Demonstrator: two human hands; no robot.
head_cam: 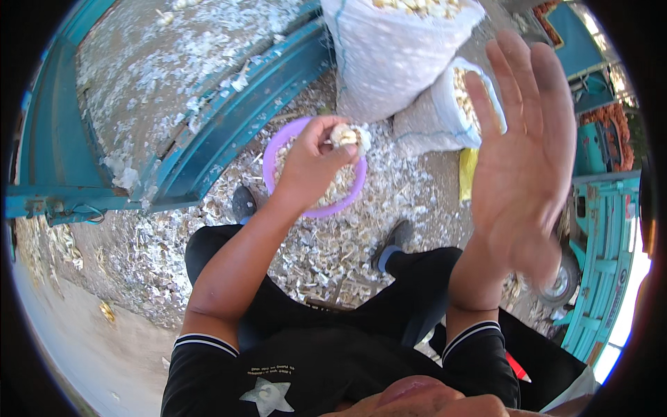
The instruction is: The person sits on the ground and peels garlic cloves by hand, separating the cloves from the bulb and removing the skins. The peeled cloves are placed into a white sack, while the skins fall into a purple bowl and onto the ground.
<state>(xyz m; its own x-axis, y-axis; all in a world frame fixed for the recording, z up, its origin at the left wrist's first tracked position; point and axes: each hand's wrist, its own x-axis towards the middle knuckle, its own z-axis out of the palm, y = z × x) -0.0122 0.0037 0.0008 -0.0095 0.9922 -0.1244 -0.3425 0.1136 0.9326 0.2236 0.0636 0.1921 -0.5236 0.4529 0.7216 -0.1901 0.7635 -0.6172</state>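
Between the thumb and fingers of my left hand (318, 156) is a garlic bulb (348, 136) with cloves showing, held above a purple plastic basin (358, 187). Garlic cloves (338, 185) lie in the basin, partly hidden by my hand and forearm. My right hand (521, 151) is raised at the right, near the camera, palm in view and fingers extended, holding nothing. Behind its fingers is a small white woven sack (430, 122) of garlic. A larger woven sack (388, 57), filled with garlic, stands beyond the basin.
A blue metal truck bed edge (250, 99) runs along the left, its floor (156, 52) strewn with garlic skins. More skins (323, 260) cover the ground around my shoes. A yellow bag (468, 174) lies by the small sack. A turquoise vehicle (599, 271) stands at the right.
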